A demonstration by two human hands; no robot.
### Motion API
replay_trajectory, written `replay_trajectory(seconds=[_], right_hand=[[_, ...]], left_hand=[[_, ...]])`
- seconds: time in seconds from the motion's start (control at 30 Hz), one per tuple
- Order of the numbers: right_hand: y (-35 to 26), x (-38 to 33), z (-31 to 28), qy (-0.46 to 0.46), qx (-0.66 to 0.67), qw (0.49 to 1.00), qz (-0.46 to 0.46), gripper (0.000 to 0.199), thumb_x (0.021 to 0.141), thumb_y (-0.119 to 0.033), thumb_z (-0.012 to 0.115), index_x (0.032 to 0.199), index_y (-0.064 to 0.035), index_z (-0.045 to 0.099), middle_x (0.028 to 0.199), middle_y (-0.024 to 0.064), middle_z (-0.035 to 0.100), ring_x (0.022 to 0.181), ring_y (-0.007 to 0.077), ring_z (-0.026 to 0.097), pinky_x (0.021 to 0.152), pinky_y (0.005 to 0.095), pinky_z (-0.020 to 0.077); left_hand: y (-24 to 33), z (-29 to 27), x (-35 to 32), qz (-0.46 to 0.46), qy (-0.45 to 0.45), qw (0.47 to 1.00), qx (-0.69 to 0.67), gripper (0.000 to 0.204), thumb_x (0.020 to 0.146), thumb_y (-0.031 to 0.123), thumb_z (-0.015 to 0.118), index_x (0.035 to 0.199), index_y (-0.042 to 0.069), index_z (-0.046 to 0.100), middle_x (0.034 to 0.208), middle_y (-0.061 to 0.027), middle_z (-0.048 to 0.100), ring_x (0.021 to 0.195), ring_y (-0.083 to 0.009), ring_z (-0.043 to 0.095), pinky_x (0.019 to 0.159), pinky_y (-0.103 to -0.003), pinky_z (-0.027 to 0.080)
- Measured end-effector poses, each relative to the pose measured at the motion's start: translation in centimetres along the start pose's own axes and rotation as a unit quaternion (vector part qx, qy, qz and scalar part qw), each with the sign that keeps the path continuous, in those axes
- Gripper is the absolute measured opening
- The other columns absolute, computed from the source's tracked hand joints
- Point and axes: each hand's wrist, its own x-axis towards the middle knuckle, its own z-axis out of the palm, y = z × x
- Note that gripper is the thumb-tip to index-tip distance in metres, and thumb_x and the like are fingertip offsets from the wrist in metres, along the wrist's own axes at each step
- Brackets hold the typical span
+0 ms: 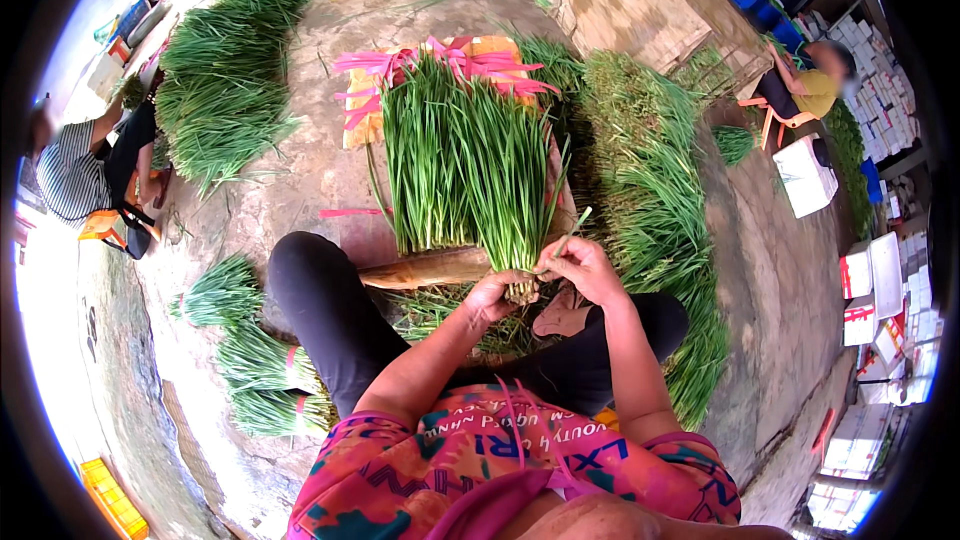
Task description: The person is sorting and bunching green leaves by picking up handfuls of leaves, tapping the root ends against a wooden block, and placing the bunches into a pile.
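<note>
My left hand [495,292] grips the root end of a bunch of long green chives [515,200] that lies on a board in front of my knees. My right hand [580,265] is pinched on a single green stalk [575,228] right beside that bunch's root end. A second bunch [425,165] lies alongside to the left, tips pointing away from me. Pink tie strips [455,62] are spread under the far tips of both bunches.
Tied chive bundles [250,370] lie on the ground at my left, a long heap of loose chives [655,210] at my right, more piles [225,80] far left. One person [95,165] sits at the left, another [805,85] at far right. White boxes [880,285] stand right.
</note>
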Motion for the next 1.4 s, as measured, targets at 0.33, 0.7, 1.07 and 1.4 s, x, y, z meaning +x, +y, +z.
replay_trajectory(seconds=[0.33,0.7,1.07,1.4], right_hand=[[-0.5,-1.9,0.7,-0.042,0.051,0.998,0.014,0.003,0.08,-0.001,0.056,0.081,0.0013,0.057,0.082,0.0112,0.062,0.077,0.018,0.062,0.068,0.0278,0.0506],[-1.2,-0.8,2.6,-0.068,-0.318,0.946,0.003,0.019,0.073,-0.004,0.059,0.091,0.0007,0.054,0.08,0.0074,0.054,0.066,0.0153,0.057,0.057,0.0282,0.046],[1.7,-1.7,3.4,-0.02,-0.363,0.924,-0.117,0.014,0.07,-0.007,0.062,0.075,0.0012,0.053,0.073,0.0117,0.052,0.066,0.0269,0.054,0.061,0.035,0.0441],[0.0,-0.9,3.5,-0.003,-0.474,0.873,-0.109,0.013,0.073,-0.008,0.06,0.076,0.0031,0.054,0.077,0.0151,0.052,0.068,0.0275,0.055,0.065,0.0363,0.0468]], left_hand=[[1.5,2.3,-0.9,-0.033,0.041,0.998,-0.025,0.035,0.076,0.019,0.064,0.103,0.003,0.051,0.099,-0.0157,0.057,0.09,-0.0281,0.057,0.082,-0.046,0.047],[1.8,1.0,-0.8,-0.038,-0.029,0.999,-0.003,0.032,0.082,0.033,0.054,0.096,0.005,0.054,0.09,-0.0118,0.06,0.084,-0.024,0.059,0.076,-0.039,0.049],[2.1,2.2,-1.5,-0.009,-0.035,0.996,-0.079,0.037,0.083,0.036,0.047,0.103,0.004,0.05,0.091,-0.0139,0.059,0.079,-0.0262,0.059,0.066,-0.039,0.051],[2.2,3.5,-1.8,-0.006,-0.016,0.999,-0.041,0.045,0.083,0.04,0.047,0.111,0.004,0.046,0.098,-0.0142,0.057,0.085,-0.0282,0.059,0.074,-0.044,0.051]])
